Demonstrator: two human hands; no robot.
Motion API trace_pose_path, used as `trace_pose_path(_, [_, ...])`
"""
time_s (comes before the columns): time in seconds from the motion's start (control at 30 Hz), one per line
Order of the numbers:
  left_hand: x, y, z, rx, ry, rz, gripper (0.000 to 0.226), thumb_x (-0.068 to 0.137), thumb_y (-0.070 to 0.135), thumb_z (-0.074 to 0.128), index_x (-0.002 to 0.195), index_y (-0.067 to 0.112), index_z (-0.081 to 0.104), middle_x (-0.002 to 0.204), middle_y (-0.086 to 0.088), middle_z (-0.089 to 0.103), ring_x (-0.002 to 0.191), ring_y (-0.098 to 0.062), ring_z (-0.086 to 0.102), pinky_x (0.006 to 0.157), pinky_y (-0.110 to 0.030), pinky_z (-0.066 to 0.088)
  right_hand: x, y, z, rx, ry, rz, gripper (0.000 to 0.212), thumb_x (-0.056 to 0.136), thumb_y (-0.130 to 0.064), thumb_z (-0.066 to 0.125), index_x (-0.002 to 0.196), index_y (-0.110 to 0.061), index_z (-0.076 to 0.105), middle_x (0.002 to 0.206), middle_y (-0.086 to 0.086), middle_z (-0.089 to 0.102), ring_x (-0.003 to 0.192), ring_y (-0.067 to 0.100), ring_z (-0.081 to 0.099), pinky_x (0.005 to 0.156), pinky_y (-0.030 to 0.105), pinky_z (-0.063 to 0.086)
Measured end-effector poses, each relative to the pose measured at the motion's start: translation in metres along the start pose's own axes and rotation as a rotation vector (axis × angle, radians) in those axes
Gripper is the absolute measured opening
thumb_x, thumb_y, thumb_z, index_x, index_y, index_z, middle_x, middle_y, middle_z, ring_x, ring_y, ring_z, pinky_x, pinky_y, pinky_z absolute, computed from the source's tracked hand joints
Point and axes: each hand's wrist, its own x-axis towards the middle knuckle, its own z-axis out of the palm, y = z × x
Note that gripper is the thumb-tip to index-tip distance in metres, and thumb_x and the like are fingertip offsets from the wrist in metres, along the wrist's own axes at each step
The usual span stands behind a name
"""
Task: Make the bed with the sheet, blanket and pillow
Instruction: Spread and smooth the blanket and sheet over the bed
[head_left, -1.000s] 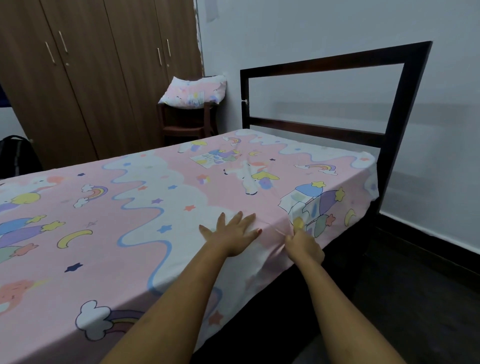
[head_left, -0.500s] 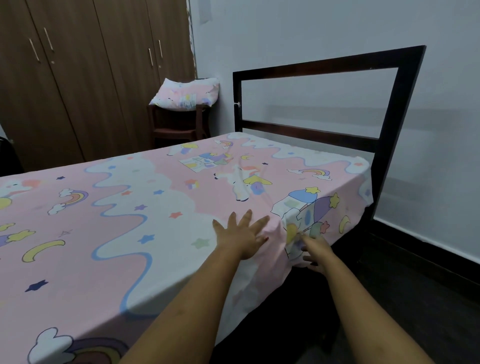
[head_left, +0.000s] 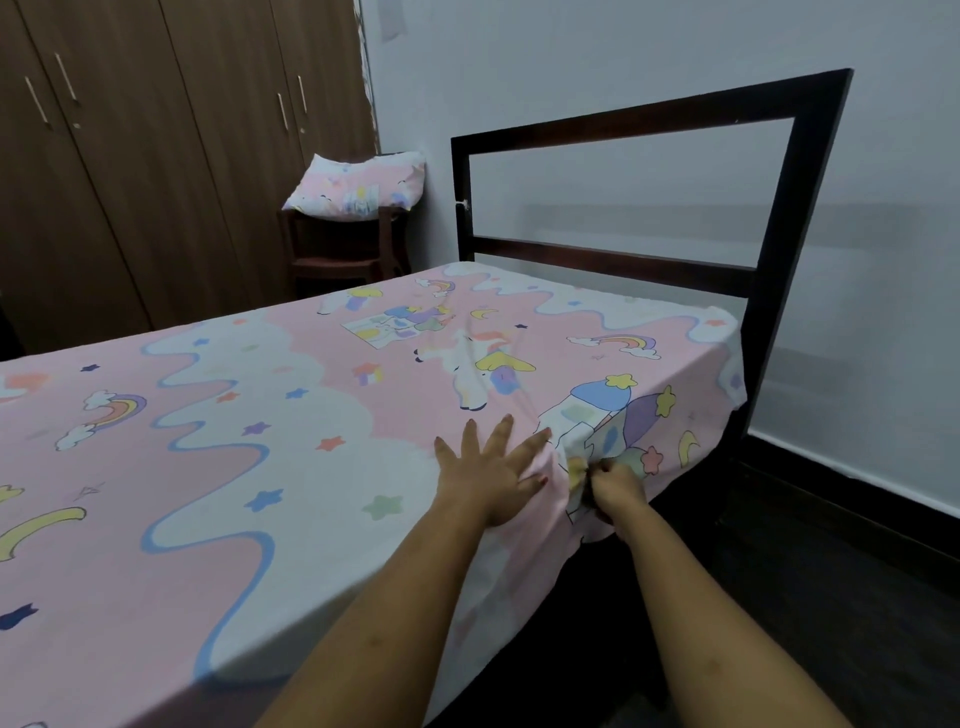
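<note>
Head view: the left hand (head_left: 488, 480) lies flat, fingers spread, on the sheet (head_left: 260, 415) at the near edge of the bed (head_left: 774, 270), likely pinning it while the right hand (head_left: 615, 488) pinches the overhang taut. The pillow (head_left: 358, 187) sits on a stool (head_left: 337, 254) beyond.

The sheet (head_left: 218, 467) covers the bed, headboard (head_left: 649, 111) to the right, pillow (head_left: 358, 187) on a stool (head_left: 337, 249) behind, before the wardrobe (head_left: 156, 145).

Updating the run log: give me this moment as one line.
left hand: flat on sheet | right hand: pinching sheet edge | pillow: on stool
</note>
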Motion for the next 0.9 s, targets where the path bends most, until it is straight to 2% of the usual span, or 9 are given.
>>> trace_pose_path(0.1, [0.002, -0.001, 0.001, -0.011, 0.013, 0.012, 0.058, 0.092, 0.067, 0.014, 0.142, 0.055, -0.012, 0.16, 0.008, -0.011, 0.146, -0.035, -0.007, 0.108, -0.068, 0.003, -0.006, 0.002, -0.01, -0.189, 0.053, -0.041, 0.023, 0.092, -0.024, 0.042, 0.098, -0.015, 0.063, 0.1, 0.013, 0.064, 0.092, 0.03, 0.06, 0.074, 0.031, 0.045])
trace_pose_path(0.2, [0.001, -0.001, 0.002, -0.017, 0.019, 0.021, 0.059, 0.092, 0.068, 0.014, 0.142, 0.054, -0.014, 0.16, 0.009, -0.011, 0.146, -0.034, -0.008, 0.108, -0.068, 0.003, -0.017, 0.023, -0.024, -0.349, 0.134, 0.037, 0.026, 0.094, -0.039, 0.041, 0.099, -0.022, 0.06, 0.099, 0.007, 0.063, 0.089, 0.028, 0.059, 0.07, 0.029, 0.042])
trace_pose_path(0.27, [0.001, -0.002, 0.003, -0.024, 0.024, 0.022, 0.06, 0.092, 0.068, 0.016, 0.141, 0.055, -0.015, 0.159, 0.009, -0.012, 0.146, -0.033, -0.009, 0.108, -0.069, 0.003, -0.02, 0.034, -0.028, -0.385, 0.155, 0.057, 0.027, 0.095, -0.041, 0.041, 0.099, -0.022, 0.06, 0.097, 0.006, 0.062, 0.085, 0.026, 0.058, 0.068, 0.028, 0.041])
trace_pose_path(0.4, [0.001, -0.002, 0.003, -0.047, 0.025, 0.031, 0.059, 0.092, 0.067, 0.018, 0.142, 0.055, -0.013, 0.159, 0.01, -0.013, 0.146, -0.031, -0.011, 0.108, -0.069, 0.002, -0.012, 0.031, -0.022, -0.352, 0.126, 0.064, 0.024, 0.095, -0.039, 0.04, 0.101, -0.027, 0.06, 0.099, 0.006, 0.062, 0.087, 0.027, 0.058, 0.07, 0.029, 0.042])
trace_pose_path(0.5, [0.002, -0.003, 0.004, -0.063, 0.036, 0.037, 0.058, 0.092, 0.067, 0.019, 0.143, 0.056, -0.009, 0.159, 0.011, -0.013, 0.146, -0.03, -0.012, 0.108, -0.069, 0.001, -0.003, 0.032, -0.021, -0.264, 0.106, 0.068, 0.028, 0.092, -0.039, 0.042, 0.102, -0.02, 0.06, 0.1, 0.008, 0.065, 0.088, 0.028, 0.062, 0.079, 0.033, 0.05])
trace_pose_path(0.6, [0.005, -0.003, 0.005, -0.076, 0.052, 0.052, 0.058, 0.092, 0.067, 0.02, 0.142, 0.057, -0.006, 0.159, 0.012, -0.011, 0.146, -0.029, -0.011, 0.107, -0.07, 0.001, 0.004, 0.032, -0.03, -0.191, 0.168, 0.087, 0.036, 0.094, -0.041, 0.044, 0.117, -0.014, 0.053, 0.109, 0.013, 0.061, 0.092, 0.029, 0.059, 0.084, 0.037, 0.049])
trace_pose_path(0.7, [0.01, -0.003, 0.005, -0.083, 0.072, 0.067, 0.058, 0.092, 0.067, 0.022, 0.142, 0.059, -0.005, 0.16, 0.012, -0.009, 0.147, -0.028, -0.01, 0.107, -0.07, 0.002, 0.012, 0.02, -0.038, -0.205, 0.215, 0.041, 0.04, 0.097, -0.037, 0.045, 0.13, -0.015, 0.043, 0.123, 0.015, 0.056, 0.105, 0.033, 0.055, 0.084, 0.038, 0.043])
trace_pose_path(0.77, [0.011, -0.003, 0.005, -0.089, 0.079, 0.072, 0.058, 0.092, 0.067, 0.023, 0.142, 0.059, -0.004, 0.16, 0.012, -0.007, 0.147, -0.027, -0.01, 0.107, -0.071, 0.002, 0.018, 0.008, -0.038, -0.245, 0.222, -0.003, 0.038, 0.096, -0.034, 0.046, 0.13, -0.016, 0.044, 0.127, 0.015, 0.055, 0.111, 0.034, 0.054, 0.085, 0.038, 0.041])
trace_pose_path(0.9, [0.013, -0.002, 0.006, -0.09, 0.089, 0.077, 0.058, 0.091, 0.068, 0.024, 0.142, 0.059, -0.003, 0.16, 0.012, -0.006, 0.147, -0.027, -0.009, 0.107, -0.071, 0.002, 0.029, -0.006, -0.035, -0.318, 0.242, 0.004, 0.032, 0.095, -0.029, 0.044, 0.121, -0.011, 0.049, 0.124, 0.017, 0.056, 0.11, 0.035, 0.054, 0.082, 0.037, 0.04])
